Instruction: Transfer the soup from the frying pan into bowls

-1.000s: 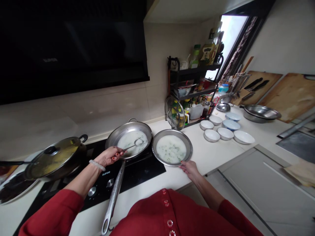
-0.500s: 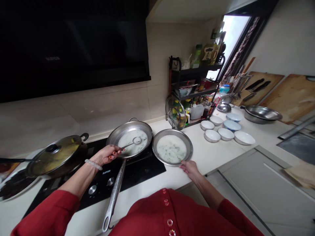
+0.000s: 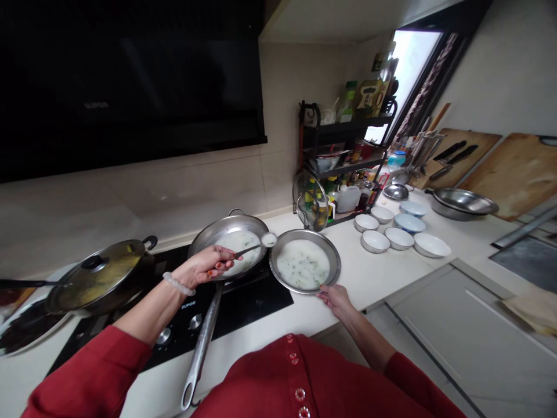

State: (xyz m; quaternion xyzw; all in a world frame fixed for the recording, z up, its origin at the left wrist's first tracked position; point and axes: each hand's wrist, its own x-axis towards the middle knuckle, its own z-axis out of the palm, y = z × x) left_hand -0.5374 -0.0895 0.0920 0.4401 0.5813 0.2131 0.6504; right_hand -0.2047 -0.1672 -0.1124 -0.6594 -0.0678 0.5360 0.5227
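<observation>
My left hand (image 3: 211, 266) is closed round the handle of a ladle (image 3: 268, 239). The ladle's bowl, filled with white soup, is over the right rim of the frying pan (image 3: 209, 235), close to a steel basin (image 3: 333, 261). White soup with green bits lies in both the pan and the basin. My right hand (image 3: 336, 299) pinches the basin's near right rim with its fingers. The basin rests on the counter against the stove's edge, and the pan's long handle points toward me.
A lidded pot (image 3: 100, 273) stands on the left of the stove (image 3: 243, 307). Several small bowls (image 3: 375, 241) sit on the counter at right, near a metal pan (image 3: 465, 203). Behind them are a spice rack (image 3: 348, 162) and a glass lid (image 3: 310, 200).
My left hand has moved right with the ladle, whose bowl has come up out of the pan's soup to the pan's right rim. My right hand stays on the basin.
</observation>
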